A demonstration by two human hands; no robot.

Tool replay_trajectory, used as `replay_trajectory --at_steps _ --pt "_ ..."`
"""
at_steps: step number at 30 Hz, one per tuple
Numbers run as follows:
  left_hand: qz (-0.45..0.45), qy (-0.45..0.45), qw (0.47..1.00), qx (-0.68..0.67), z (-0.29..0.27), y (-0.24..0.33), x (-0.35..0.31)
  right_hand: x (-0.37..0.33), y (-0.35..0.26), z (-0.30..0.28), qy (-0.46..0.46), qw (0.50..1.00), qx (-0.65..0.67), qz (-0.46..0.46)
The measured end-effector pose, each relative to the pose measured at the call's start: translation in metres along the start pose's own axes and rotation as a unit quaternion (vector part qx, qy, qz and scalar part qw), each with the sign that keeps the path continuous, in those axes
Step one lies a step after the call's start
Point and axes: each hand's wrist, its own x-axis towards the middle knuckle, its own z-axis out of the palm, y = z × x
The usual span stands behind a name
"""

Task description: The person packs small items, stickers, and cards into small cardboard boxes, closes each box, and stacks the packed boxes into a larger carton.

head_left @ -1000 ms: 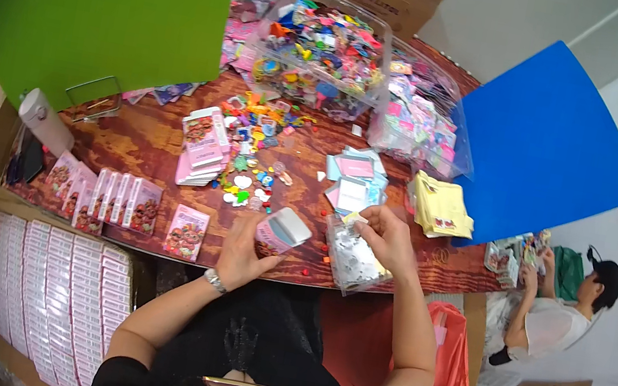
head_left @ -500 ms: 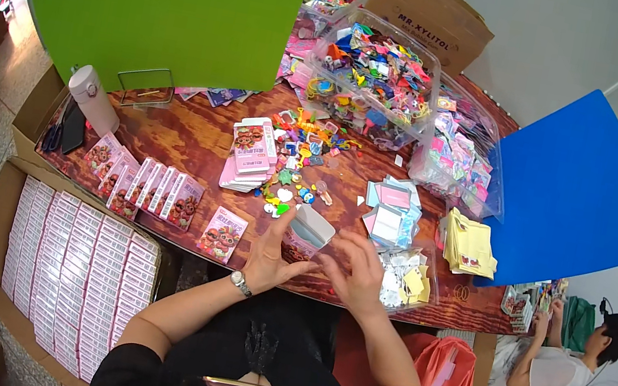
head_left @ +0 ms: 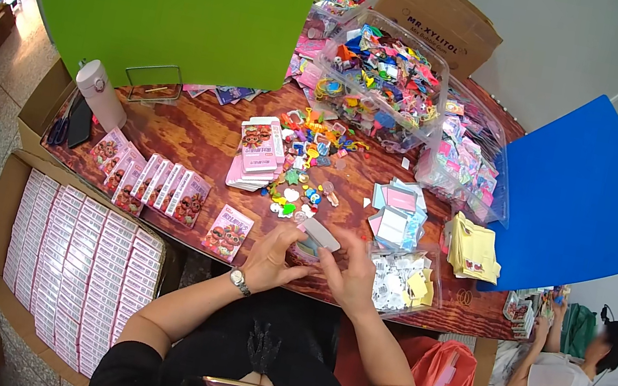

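Observation:
Both of my hands are at a small pink carton (head_left: 302,253) near the table's front edge, its pale top flap up. Its left side is gripped by my left hand (head_left: 275,256), which has a watch on the wrist. My right hand (head_left: 349,273) closes on the carton's right side, thumb at the flap by the opening. What lies inside is mostly hidden. Left of my hands a closed pink box (head_left: 227,233) lies flat. Just beyond the carton are small colourful toys (head_left: 307,155), beside a stack of flat pink cartons (head_left: 258,151).
A row of filled pink boxes (head_left: 154,181) and a pale bottle (head_left: 101,95) stand at left. Cards (head_left: 398,213), a tray of white packets (head_left: 397,279) and yellow bags (head_left: 472,251) lie at right. Clear bins (head_left: 384,74) stand behind. A co-worker (head_left: 563,370) sits far right.
My right hand has moved in from beside the carton and now touches it at the flap. The left hand keeps its hold. The whole view has shifted slightly.

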Motion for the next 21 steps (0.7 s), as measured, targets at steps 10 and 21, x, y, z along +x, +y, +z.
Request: replay_trajectory --at_steps 10,21 --pt "-0.059 -0.014 0.998 0.035 -0.011 0.011 0.001 0.018 -0.012 -0.005 -0.089 0.977 -0.120 -0.151" --pt "-0.044 0.002 0.995 0.092 -0.014 0.017 0.004 0.025 -0.018 0.006 -0.091 0.980 -0.150 -0.092"
